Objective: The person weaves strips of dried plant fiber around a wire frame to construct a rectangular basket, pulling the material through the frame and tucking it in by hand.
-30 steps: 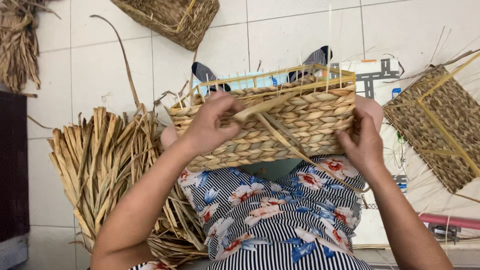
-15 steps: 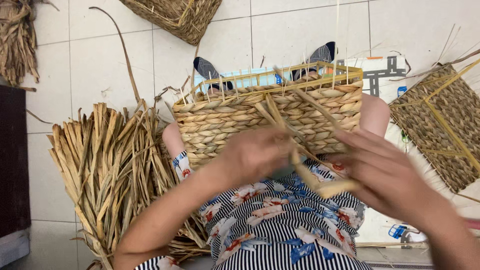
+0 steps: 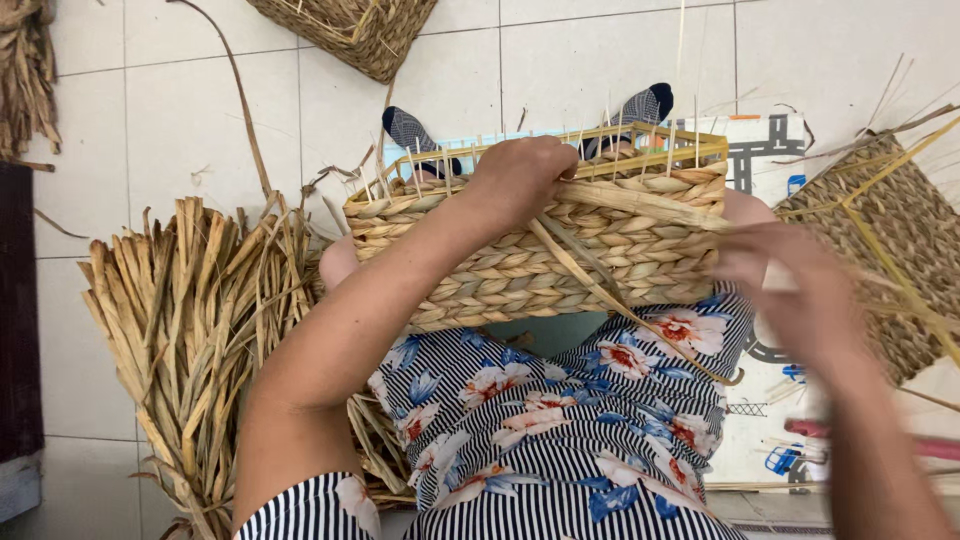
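Note:
A half-woven straw basket [image 3: 480, 270] with a thin wooden frame and upright sticks along its rim lies on my lap, over a striped flowered dress. My left hand [image 3: 520, 180] grips its top rim, fingers curled over the edge. A flat dry strand [image 3: 650, 205] runs from under that hand across the basket's side to the right. My right hand [image 3: 790, 290], blurred by motion, is just off the basket's right end and closed around that strand. Two loose strands hang down diagonally over the weave.
A thick bundle of dried leaves [image 3: 190, 320] lies on the tiled floor at my left. Another woven basket [image 3: 350, 30] stands at the top, and a third one [image 3: 890, 250] at the right on a printed mat [image 3: 760, 150]. A dark cabinet edge [image 3: 15, 320] is far left.
My left hand went from the basket's near side up to the top rim. My right hand swept out to the right, drawing the strand taut across the weave.

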